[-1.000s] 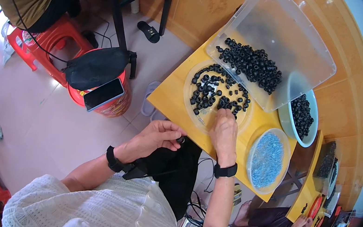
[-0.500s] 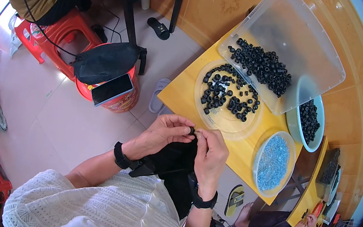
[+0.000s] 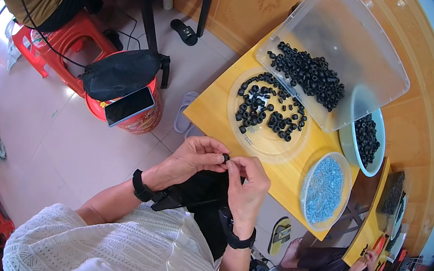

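Over my lap, near the table's corner, my left hand (image 3: 197, 154) pinches a small round black plastic part (image 3: 226, 158) between thumb and fingertips. The fingers of my right hand (image 3: 247, 188) are closed in a pinch, their tips against the part's right side. Whatever sits between those right fingertips is too small to make out. Just beyond my hands, a shallow round clear tray (image 3: 278, 155) on the yellow table (image 3: 209, 113) carries many loose black parts (image 3: 255, 105) of the same look.
A clear plastic bin (image 3: 374, 58) with a heap of black parts leans over the tray. Right of it stand a pale green bowl (image 3: 374, 169) of black parts and a round tub of small blue pieces (image 3: 324, 191). A phone (image 3: 129, 107) lies on a red bucket. Another person's hands (image 3: 363, 265) work at lower right.
My right fingertips have moved left and now meet the black part, where a small gap showed before. The whole view has shifted slightly.
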Action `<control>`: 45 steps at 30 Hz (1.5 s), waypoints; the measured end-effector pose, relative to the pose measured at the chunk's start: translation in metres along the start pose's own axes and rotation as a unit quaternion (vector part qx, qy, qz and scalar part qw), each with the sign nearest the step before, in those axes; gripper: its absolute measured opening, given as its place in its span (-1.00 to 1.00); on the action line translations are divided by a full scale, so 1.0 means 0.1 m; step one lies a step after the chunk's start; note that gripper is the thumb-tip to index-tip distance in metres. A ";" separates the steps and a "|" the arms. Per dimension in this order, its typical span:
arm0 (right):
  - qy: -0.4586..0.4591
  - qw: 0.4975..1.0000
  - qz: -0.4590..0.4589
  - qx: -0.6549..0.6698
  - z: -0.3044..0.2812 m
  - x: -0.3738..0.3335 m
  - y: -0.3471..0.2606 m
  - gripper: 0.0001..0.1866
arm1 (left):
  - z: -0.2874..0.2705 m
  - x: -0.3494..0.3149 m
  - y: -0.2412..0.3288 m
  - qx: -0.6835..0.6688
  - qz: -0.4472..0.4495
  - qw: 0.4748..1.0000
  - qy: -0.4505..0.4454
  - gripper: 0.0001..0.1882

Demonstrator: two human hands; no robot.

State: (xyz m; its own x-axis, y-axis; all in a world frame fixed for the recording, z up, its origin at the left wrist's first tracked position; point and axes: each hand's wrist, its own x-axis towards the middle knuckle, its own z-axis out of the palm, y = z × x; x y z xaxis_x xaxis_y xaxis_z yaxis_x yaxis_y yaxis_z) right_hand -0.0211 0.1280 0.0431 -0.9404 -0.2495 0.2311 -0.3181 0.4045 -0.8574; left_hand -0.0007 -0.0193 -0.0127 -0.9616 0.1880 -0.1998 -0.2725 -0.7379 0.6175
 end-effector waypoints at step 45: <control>-0.046 0.986 0.110 0.116 -0.54 1.11 0.49 -0.82 | -0.10 -0.03 0.06 -0.041 0.011 0.999 -0.013 -0.80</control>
State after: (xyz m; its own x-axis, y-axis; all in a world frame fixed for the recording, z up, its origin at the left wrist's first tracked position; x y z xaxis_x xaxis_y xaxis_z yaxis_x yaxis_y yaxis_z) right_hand -0.1476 0.1674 0.0518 -0.9654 -0.2606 -0.0065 -0.0605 0.2480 -0.9669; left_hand 0.0005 -0.0306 -0.0155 -0.9679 0.1877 -0.1670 -0.2496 -0.7923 0.5567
